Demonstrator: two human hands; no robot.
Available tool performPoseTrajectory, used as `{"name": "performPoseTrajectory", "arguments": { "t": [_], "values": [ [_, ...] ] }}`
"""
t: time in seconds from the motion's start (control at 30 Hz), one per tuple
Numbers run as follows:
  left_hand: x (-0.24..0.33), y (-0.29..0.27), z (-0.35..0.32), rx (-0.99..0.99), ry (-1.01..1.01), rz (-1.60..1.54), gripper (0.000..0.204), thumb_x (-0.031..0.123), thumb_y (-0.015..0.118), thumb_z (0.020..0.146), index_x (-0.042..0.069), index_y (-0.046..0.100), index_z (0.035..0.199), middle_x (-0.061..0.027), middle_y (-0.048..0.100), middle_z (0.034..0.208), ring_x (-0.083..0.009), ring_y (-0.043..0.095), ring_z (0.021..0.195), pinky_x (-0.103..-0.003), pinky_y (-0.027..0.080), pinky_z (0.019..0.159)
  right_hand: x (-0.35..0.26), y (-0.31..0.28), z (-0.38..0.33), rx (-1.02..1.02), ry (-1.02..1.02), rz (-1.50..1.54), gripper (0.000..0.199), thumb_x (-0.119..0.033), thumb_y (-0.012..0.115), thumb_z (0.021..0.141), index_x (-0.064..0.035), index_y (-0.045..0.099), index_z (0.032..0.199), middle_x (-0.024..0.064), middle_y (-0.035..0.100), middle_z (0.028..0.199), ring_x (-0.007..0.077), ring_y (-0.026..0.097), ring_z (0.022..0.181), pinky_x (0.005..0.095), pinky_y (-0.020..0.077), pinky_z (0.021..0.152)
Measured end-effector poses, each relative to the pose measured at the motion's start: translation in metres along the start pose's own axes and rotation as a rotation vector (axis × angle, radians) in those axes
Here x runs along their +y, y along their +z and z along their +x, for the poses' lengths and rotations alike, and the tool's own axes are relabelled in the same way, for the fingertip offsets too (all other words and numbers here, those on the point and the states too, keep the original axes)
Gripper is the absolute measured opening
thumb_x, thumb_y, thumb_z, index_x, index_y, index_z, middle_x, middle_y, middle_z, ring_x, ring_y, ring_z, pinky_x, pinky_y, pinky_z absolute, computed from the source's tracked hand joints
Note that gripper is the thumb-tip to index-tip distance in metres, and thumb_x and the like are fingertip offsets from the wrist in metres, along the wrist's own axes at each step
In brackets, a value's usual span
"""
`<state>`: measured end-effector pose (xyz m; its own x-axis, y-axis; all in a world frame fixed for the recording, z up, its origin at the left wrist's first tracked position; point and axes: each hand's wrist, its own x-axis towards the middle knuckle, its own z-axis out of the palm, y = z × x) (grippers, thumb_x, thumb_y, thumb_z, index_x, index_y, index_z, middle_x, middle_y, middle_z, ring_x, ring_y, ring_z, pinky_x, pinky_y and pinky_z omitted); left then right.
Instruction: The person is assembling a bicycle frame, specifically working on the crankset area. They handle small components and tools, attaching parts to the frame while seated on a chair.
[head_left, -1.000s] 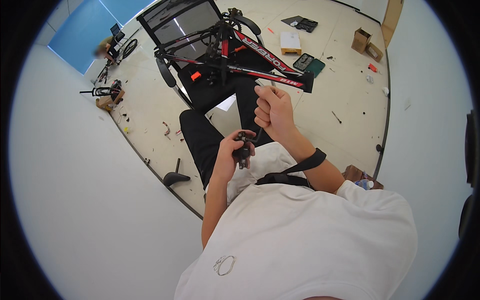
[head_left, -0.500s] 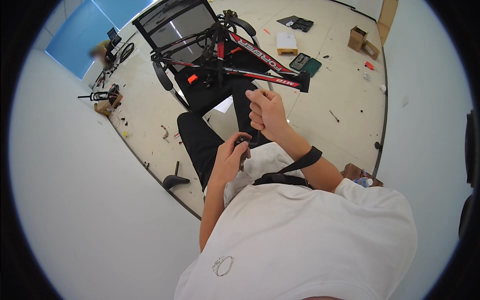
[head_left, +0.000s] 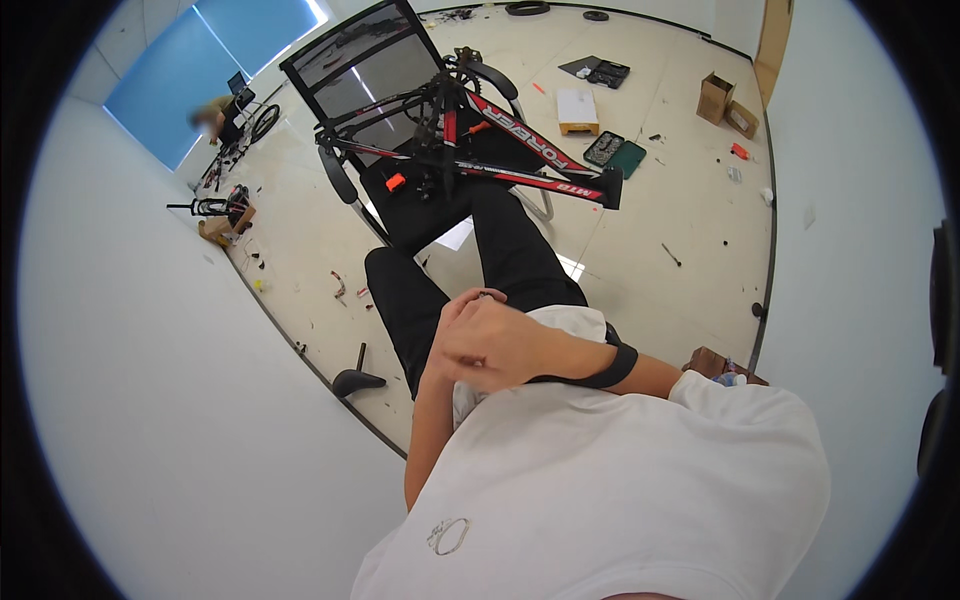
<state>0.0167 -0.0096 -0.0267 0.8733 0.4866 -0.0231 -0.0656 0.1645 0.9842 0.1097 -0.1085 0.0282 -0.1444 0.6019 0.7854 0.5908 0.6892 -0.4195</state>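
My left hand [head_left: 445, 335] is closed in front of my lap, largely covered by my right hand. Between its fingers a bit of a small dark part [head_left: 485, 295] shows; the half-second-older picture shows more of it, a dark metal piece. My right hand [head_left: 505, 345] lies across it, fingers curled and slightly blurred. Earlier a thin dark bent rod stood below that fist; now whatever it grips is hidden. Ahead, a black, red and white bicycle frame [head_left: 530, 180] rests on an office chair [head_left: 400, 225], above my knees, with neither hand touching it.
A saddle [head_left: 357, 382] lies on the floor at left, and a fork [head_left: 210, 207] leans by a box farther off. Open tool cases [head_left: 604, 150], cardboard boxes [head_left: 714, 97] and loose parts are scattered at right. A person [head_left: 215, 118] sits near a bicycle at the far left.
My right hand has come down and left, from a raised fist to lying over my left hand. It now hides most of the dark part. The view has shifted slightly.
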Motion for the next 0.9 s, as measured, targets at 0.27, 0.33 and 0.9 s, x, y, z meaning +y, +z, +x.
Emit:
{"name": "performPoseTrajectory", "arguments": {
  "t": [0.27,0.33,0.9],
  "values": [
    [0.034,0.03,-0.019,0.142,-0.022,0.048,0.025,0.025,0.058,0.088,0.001,0.064,0.093,-0.0017,0.058,0.074,-0.0081,0.055,0.068,-0.022,0.044,0.063,-0.016,0.011,-0.004,-0.374,0.05,0.073,0.039,-0.028,0.058,0.087,-0.0021,0.059,0.059,0.0143,0.056,0.052,0.0301,0.053,0.046,0.0397,0.0411,0.047],
    [0.028,0.026,-0.016,0.182,-0.003,-0.021,0.025,0.025,0.058,0.087,0.001,0.064,0.092,-0.0029,0.059,0.072,-0.0089,0.056,0.065,-0.022,0.045,0.061,-0.016,0.009,-0.004,-0.451,0.089,0.06,0.036,-0.027,0.058,0.086,-0.0015,0.06,0.06,0.0143,0.057,0.053,0.0305,0.054,0.047,0.0396,0.0424,0.048],
    [0.05,-0.01,-0.022,0.415,0.258,-0.195,0.02,0.025,0.05,0.088,0.006,0.051,0.093,-0.0054,0.049,0.055,-0.013,0.045,0.044,-0.024,0.037,0.042,0.016,-0.019,0.007,-0.597,0.475,0.216,0.027,-0.03,0.059,0.091,-0.0035,0.066,0.091,0.0104,0.069,0.081,0.0292,0.066,0.076,0.0367,0.0514,0.07]
  ]
}}
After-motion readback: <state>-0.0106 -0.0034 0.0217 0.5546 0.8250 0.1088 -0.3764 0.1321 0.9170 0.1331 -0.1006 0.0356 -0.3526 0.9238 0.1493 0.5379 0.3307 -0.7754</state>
